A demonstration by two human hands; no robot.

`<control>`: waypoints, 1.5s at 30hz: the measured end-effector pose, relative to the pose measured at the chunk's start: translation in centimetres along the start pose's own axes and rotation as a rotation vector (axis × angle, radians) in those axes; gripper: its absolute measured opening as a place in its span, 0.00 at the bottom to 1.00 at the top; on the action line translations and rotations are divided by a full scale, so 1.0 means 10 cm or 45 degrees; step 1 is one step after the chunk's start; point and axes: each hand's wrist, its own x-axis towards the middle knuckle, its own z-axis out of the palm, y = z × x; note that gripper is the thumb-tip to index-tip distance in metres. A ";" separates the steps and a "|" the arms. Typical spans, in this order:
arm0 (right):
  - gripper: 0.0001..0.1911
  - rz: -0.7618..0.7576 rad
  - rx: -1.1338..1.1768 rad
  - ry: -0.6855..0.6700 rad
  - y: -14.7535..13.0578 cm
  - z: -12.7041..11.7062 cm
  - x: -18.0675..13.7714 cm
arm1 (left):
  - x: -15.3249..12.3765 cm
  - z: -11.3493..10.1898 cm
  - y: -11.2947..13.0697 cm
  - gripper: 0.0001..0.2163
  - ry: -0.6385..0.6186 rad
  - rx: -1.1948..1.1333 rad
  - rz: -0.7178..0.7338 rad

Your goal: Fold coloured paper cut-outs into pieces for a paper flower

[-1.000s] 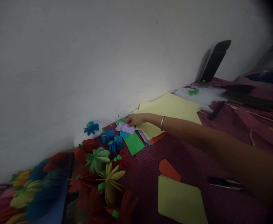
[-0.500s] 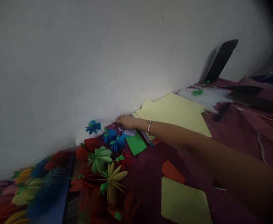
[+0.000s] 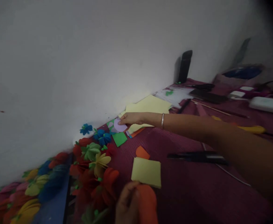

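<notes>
My right hand (image 3: 132, 119), with a bracelet on its wrist, reaches to the wall side of the table and pinches a rounded lilac paper piece (image 3: 120, 126). Beneath and beside that piece lie small lilac and green scraps and a green paper square (image 3: 119, 139). At the bottom, my left hand (image 3: 127, 202) has its fingers closed on an orange paper piece (image 3: 147, 202) with a rounded end. Just beyond it lies a stack of pale yellow paper squares (image 3: 146, 172), with another orange paper piece (image 3: 142, 152) at its far edge.
Folded paper flowers (image 3: 99, 165) in several colours crowd the left. Large pale yellow sheets (image 3: 150, 104) lie against the wall. A dark pen-like tool (image 3: 197, 157) with a cable rests under my right arm. At right are a white power strip (image 3: 270, 105) and a yellow-handled tool (image 3: 251, 129).
My right hand now holds the lilac piece, lifted slightly from the scraps. My left hand has come into view with the orange piece. The view has shifted to the right.
</notes>
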 end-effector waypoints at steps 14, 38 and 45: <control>0.16 -0.296 -0.084 0.035 -0.05 0.72 -2.24 | -0.45 0.84 0.27 0.12 0.091 -0.366 0.489; 0.15 -0.643 -0.150 0.204 0.26 0.88 -2.49 | -0.49 0.82 0.25 0.08 0.222 -0.754 0.612; 0.14 -0.732 -0.164 0.403 0.33 0.89 -2.56 | -0.53 0.86 0.22 0.16 0.194 -0.462 0.790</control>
